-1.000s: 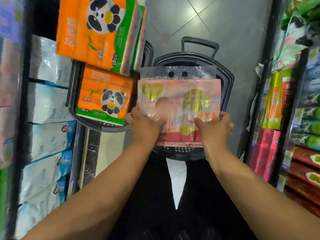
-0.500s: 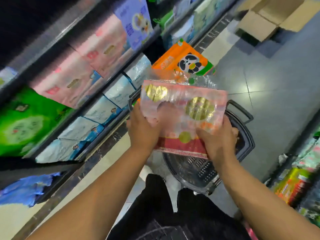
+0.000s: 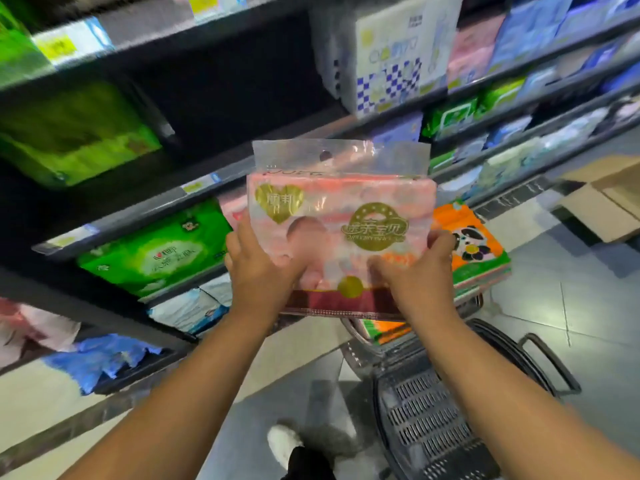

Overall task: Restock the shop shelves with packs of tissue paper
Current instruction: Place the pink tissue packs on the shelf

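Squarely between both hands [image 3: 261,271] [image 3: 419,271], tissue pack [image 3: 346,202].

— What can you read on the pink pack [image 3: 341,216]?
— Your gold emblem [image 3: 375,226] says "亲亲宝贝"; the heart [image 3: 278,202] characters blur.
— And the green pack [image 3: 156,254]?
— You can make out "心相印" and a "12". The shelf labels [image 3: 194,187] are unreadable.

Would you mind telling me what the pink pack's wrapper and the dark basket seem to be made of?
The pink pack looks wrapped in thin glossy plastic film: glare streaks, a see-through header with a punched hole. The dark basket is probably moulded matt plastic, judging by its slotted grid wall, though blur leaves doubt.
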Motion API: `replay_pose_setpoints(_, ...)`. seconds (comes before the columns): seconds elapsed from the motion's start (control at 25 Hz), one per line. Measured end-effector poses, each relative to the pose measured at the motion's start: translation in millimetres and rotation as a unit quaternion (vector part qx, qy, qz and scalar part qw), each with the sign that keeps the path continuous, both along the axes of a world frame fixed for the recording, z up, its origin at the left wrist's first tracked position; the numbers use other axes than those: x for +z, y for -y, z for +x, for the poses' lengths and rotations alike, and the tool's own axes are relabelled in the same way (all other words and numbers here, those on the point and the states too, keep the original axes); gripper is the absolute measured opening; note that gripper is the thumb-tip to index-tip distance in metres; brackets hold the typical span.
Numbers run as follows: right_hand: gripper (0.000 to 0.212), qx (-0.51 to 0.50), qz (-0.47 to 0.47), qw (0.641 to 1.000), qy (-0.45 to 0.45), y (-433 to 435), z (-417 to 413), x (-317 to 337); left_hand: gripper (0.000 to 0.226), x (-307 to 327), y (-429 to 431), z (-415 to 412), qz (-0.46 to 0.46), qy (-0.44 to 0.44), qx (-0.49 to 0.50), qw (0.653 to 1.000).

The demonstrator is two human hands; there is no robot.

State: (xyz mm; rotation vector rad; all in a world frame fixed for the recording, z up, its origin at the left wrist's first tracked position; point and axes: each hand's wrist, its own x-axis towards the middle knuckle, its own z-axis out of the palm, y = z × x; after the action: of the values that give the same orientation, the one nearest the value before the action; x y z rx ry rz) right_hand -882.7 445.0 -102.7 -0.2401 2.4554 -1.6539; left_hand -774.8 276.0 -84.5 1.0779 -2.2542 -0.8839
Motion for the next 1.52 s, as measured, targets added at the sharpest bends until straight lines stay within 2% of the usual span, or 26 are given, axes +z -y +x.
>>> replay_pose_setpoints(0.08, 0.076, 0.026, -0.016, 0.999, -0.031, 34, 0, 22, 0.100, 28, 34, 13, 0.002, -0.029, 0.024, 0.999)
replay_pose_setpoints(0.16, 0.099, 0.060, -0.023, 0.995, -0.073, 67, 2, 51, 0.095, 58, 70, 28, -0.005, -0.058, 0.042, 0.997)
replay_pose_setpoints(0.28, 0.128, 0.108, 0.038, 0.985, -0.132, 114, 4, 91, 0.087, 98, 121, 45, -0.032, -0.069, 0.034, 0.997)
replay_pose_setpoints(0.4, 0.137, 0.138, 0.067, 0.970, -0.188, 163, 6, 127, 0.087, 129, 178, 56, -0.014, -0.076, 0.016, 0.997)
replay_pose_setpoints(0.56, 0.141, 0.181, 0.081, 0.959, -0.202, 215, 11, 170, 0.106, 164, 235, 72, -0.038, -0.115, -0.003, 0.993)
replay_pose_setpoints(0.64, 0.137, 0.196, 0.062, 0.955, -0.214, 236, 14, 187, 0.113, 185, 257, 80, -0.056, -0.095, -0.005, 0.994)
replay_pose_setpoints(0.72, 0.122, 0.201, 0.081, 0.951, -0.220, 253, 17, 203, 0.110, 204, 277, 88, -0.066, -0.068, -0.013, 0.995)
replay_pose_setpoints(0.8, 0.104, 0.196, 0.096, 0.947, -0.234, 270, 18, 218, 0.099, 219, 295, 94, -0.086, -0.068, -0.024, 0.994)
replay_pose_setpoints(0.88, 0.095, 0.190, 0.086, 0.944, -0.254, 285, 18, 234, 0.087, 231, 307, 99, -0.116, -0.087, -0.024, 0.989)
replay_pose_setpoints(1.0, 0.089, 0.196, 0.036, 0.939, -0.279, 303, 16, 259, 0.076, 253, 320, 102, -0.154, -0.116, 0.001, 0.981)
replay_pose_setpoints(1.28, 0.084, 0.168, -0.079, 0.900, -0.394, 337, 3, 318, 0.077, 309, 341, 90, -0.281, -0.165, 0.048, 0.944)
replay_pose_setpoints(1.4, 0.080, 0.128, -0.098, 0.882, -0.443, 354, -16, 327, 0.077, 317, 354, 68, -0.296, -0.178, 0.063, 0.936)
replay_pose_setpoints(1.52, 0.076, 0.120, -0.118, 0.875, -0.454, 378, -45, 323, 0.076, 314, 370, 40, -0.302, -0.185, 0.085, 0.931)
